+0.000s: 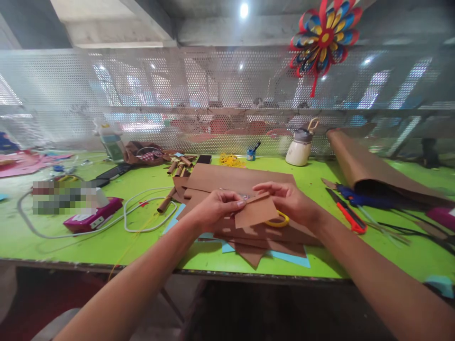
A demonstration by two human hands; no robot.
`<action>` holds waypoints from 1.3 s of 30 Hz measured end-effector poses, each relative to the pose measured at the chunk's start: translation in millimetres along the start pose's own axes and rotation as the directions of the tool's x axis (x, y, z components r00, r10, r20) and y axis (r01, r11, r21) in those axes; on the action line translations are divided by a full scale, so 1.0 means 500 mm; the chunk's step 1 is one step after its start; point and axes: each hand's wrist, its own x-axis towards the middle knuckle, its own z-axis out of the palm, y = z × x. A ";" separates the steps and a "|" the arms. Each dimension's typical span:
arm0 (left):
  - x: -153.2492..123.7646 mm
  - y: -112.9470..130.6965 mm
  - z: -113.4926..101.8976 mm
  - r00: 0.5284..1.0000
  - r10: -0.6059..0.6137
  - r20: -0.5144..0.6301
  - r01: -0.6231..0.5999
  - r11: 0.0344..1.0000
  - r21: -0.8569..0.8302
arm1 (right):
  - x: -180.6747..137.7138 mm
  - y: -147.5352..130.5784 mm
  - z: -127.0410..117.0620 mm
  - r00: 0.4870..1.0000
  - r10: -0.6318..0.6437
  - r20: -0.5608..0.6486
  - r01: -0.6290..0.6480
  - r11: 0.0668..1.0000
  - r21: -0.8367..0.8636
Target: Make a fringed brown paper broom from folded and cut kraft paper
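In my head view, mid-frame, the left hand [221, 208] pinches the paper [255, 214] by its upper left corner while the right hand [293, 201] grasps its right side, seemingly to steady the folded top edge. Sheets [238, 176] lie beneath; I can't tell whether the yellow loop [284, 219] rests on them. Right of frame, the cutter [346, 214] sits apart, leaving elbow room.

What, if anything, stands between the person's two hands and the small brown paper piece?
Nothing visible: the left hand pinches the small brown paper piece near its left end, and the right hand is at its upper right. A yellow loop shows beyond its lower right edge, against larger brown sheets, but blocks neither hand.
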 end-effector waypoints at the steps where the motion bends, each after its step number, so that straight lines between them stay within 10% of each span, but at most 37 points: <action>1: -0.003 0.002 0.004 0.998 -0.035 0.050 0.036 0.999 -0.033 | -0.002 -0.002 0.004 0.998 -0.010 0.066 0.013 0.999 -0.049; 8: -0.010 0.000 0.028 0.956 -0.113 0.271 0.126 0.992 -0.031 | -0.011 -0.012 0.029 0.981 -0.128 0.143 0.153 0.972 -0.179; 16: 0.012 -0.011 0.005 0.995 -0.077 -0.065 0.063 0.979 -0.196 | -0.011 -0.013 0.031 0.983 0.080 0.165 -0.010 0.921 -0.389; 22: 0.004 -0.004 0.023 0.999 -0.036 -0.032 0.043 0.975 0.218 | -0.002 0.003 0.032 0.995 0.060 0.081 0.003 0.786 -0.618; 39: 0.008 -0.007 0.022 0.971 0.053 -0.234 -0.033 0.995 0.089 | 0.004 0.023 0.031 0.981 0.019 -0.195 -0.066 0.969 -0.237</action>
